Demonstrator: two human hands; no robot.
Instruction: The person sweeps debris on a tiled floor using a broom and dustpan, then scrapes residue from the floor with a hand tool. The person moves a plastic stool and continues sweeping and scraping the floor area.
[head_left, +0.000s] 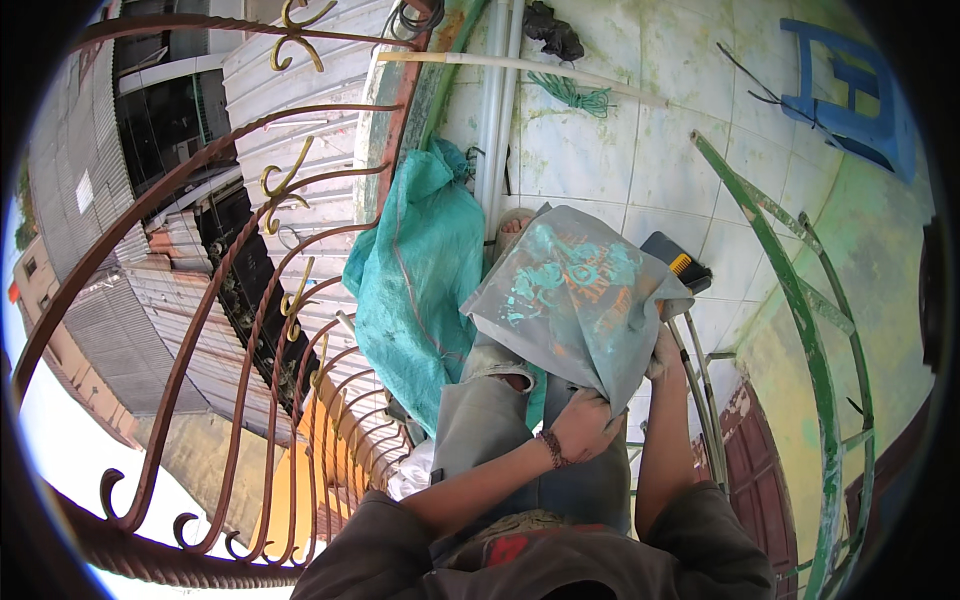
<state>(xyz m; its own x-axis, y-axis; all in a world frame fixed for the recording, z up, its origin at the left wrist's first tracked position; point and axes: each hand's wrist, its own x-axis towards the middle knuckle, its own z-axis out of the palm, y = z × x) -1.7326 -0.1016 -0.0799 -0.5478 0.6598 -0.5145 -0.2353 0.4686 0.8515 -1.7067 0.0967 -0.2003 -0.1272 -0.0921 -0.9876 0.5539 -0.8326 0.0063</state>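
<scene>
A grey cloth-like bag (500, 300) with turquoise paint smears and faded orange print is spread above my knees. My left hand (585, 428), with a beaded bracelet at the wrist, is closed on the bag's near edge. At the bag's right side, my right hand (664, 355) grips a bunched part of it; its fingers are partly hidden by the material. A large turquoise woven sack (415, 285) slumps against the railing to the left of my legs. Just beyond the bag's right corner lies a dark object with a yellow-and-black part (682, 265), partly covered.
A rust-brown railing (215, 285) curves along the left, with corrugated roofs beyond. White pipes (497, 110), a bamboo pole (560, 72), green rope (572, 93) and a black plastic bag (552, 32) lie ahead. To the right stand a green metal frame (805, 310) and a blue stool (850, 90).
</scene>
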